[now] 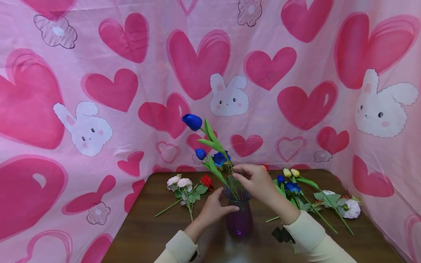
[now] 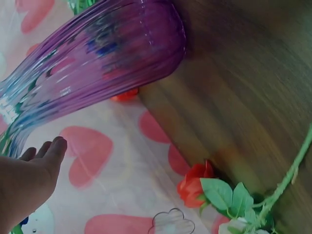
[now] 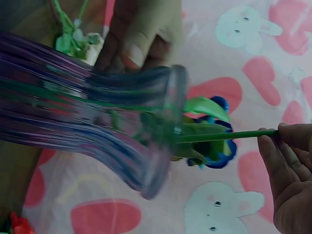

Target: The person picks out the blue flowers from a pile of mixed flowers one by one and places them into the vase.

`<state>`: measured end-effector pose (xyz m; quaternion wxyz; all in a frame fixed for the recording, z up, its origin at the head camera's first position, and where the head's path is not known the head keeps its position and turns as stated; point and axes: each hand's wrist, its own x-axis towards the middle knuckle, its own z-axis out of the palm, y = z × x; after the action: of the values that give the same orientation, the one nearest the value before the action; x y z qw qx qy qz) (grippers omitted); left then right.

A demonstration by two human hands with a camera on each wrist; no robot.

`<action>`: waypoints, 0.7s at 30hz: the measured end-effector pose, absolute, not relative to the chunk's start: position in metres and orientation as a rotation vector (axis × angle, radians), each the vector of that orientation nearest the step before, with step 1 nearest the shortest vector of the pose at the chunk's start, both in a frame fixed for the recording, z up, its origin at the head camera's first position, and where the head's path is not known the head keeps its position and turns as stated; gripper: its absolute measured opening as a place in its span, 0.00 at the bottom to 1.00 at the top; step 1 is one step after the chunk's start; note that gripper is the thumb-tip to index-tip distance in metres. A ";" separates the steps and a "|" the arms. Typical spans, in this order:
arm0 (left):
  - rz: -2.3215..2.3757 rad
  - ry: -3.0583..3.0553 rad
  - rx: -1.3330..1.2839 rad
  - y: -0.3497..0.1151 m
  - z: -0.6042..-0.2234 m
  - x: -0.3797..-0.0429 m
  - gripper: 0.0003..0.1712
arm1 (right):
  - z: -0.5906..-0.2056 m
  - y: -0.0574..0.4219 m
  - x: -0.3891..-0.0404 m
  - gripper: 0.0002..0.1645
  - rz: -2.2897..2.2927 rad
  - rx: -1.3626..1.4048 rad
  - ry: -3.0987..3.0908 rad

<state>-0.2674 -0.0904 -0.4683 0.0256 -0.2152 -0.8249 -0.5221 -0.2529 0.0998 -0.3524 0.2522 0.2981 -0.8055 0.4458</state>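
A purple ribbed glass vase (image 1: 239, 219) stands upright on the table, with flower stems inside. Above its rim, my right hand (image 1: 258, 182) pinches a green stem (image 3: 229, 137) between thumb and fingers, apparently that of the taller blue tulip (image 1: 192, 122). A smaller blue tulip (image 1: 200, 154) and a blue rose (image 1: 221, 158) rise beside it. My left hand (image 1: 213, 209) is at the vase's left side, its thumb lying in front of the neck and its fingers extended by the rim. Whether those fingers press the glass is hard to tell.
Pinkish-white flowers (image 1: 184, 183) and a red flower (image 1: 206, 181) lie left on the brown table (image 1: 141, 233). At the right lie yellow tulips (image 1: 291, 173), a blue flower (image 1: 292, 187) and a white flower (image 1: 351, 209). A printed pink cloth (image 1: 197, 54) hangs behind.
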 end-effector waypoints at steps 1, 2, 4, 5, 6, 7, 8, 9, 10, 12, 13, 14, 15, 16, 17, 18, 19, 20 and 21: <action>-1.613 -2.545 -0.674 -0.089 -0.470 -0.268 0.38 | -0.355 0.099 -0.254 0.10 1.205 0.819 -2.209; -1.617 -2.541 -0.684 -0.087 -0.471 -0.269 0.39 | -0.357 0.099 -0.254 0.10 1.203 0.828 -2.229; -1.614 -2.535 -0.698 -0.085 -0.473 -0.271 0.41 | -0.360 0.098 -0.255 0.10 1.198 0.858 -2.265; -1.621 -2.532 -0.705 -0.084 -0.474 -0.271 0.42 | -0.362 0.097 -0.256 0.10 1.198 0.874 -2.280; -1.623 -2.534 -0.705 -0.083 -0.475 -0.272 0.43 | -0.364 0.097 -0.256 0.10 1.198 0.889 -2.293; -1.635 -2.528 -0.713 -0.082 -0.476 -0.272 0.43 | -0.366 0.096 -0.256 0.10 1.195 0.899 -2.305; -1.640 -2.523 -0.719 -0.081 -0.477 -0.273 0.44 | -0.367 0.095 -0.257 0.09 1.191 0.911 -2.317; -1.645 -2.517 -0.725 -0.080 -0.478 -0.273 0.44 | -0.369 0.095 -0.257 0.09 1.183 0.918 -2.328; -1.654 -2.508 -0.731 -0.079 -0.479 -0.273 0.44 | -0.371 0.094 -0.258 0.09 1.174 0.923 -2.339; -1.666 -2.491 -0.741 -0.078 -0.481 -0.274 0.43 | -0.375 0.093 -0.260 0.08 1.143 0.927 -2.363; -1.674 -2.479 -0.752 -0.077 -0.482 -0.275 0.42 | -0.377 0.093 -0.260 0.08 1.123 0.927 -2.377; -1.686 -2.469 -0.760 -0.077 -0.483 -0.275 0.42 | -0.379 0.093 -0.261 0.08 1.106 0.930 -2.392; -1.702 -2.452 -0.776 -0.077 -0.485 -0.275 0.41 | -0.381 0.093 -0.262 0.08 1.087 0.935 -2.405; -1.714 -2.442 -0.783 -0.077 -0.486 -0.275 0.40 | -0.382 0.093 -0.262 0.08 1.071 0.943 -2.417; -1.727 -2.436 -0.788 -0.077 -0.487 -0.275 0.39 | -0.384 0.093 -0.262 0.07 1.054 0.952 -2.431; -1.737 -2.433 -0.790 -0.076 -0.488 -0.275 0.38 | -0.385 0.092 -0.263 0.07 1.038 0.963 -2.445; -1.745 -2.429 -0.792 -0.076 -0.488 -0.275 0.37 | -0.386 0.092 -0.263 0.07 1.022 0.973 -2.460; -1.751 -2.427 -0.788 -0.076 -0.489 -0.275 0.37 | -0.386 0.091 -0.263 0.07 1.009 0.983 -2.474; -1.758 -2.427 -0.781 -0.075 -0.489 -0.274 0.36 | -0.387 0.091 -0.263 0.07 0.990 0.996 -2.487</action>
<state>-0.2744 -0.0755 -0.4895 0.0222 -0.2522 -0.7835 -0.5674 -0.2631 0.0908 -0.3873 0.1421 0.3451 -0.8619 0.3432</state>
